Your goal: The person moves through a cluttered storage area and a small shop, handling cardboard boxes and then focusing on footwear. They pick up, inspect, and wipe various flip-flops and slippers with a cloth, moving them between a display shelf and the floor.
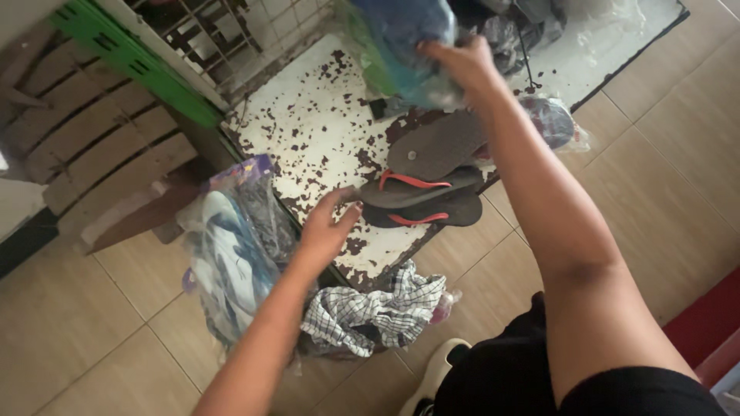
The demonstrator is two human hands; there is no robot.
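From the head camera, your left hand (327, 227) lies open-fingered, touching the toe of the dark flip-flops (420, 202) with red straps, stacked at the rusty white board's (308, 127) five-o'clock edge; your right hand (462, 69) grips a blue plastic-wrapped bundle (405, 38) at twelve o'clock; you seem mid-sorting; next, the sandals likely need a firmer pinch; the board's edge is close, with bare tile toward three o'clock.
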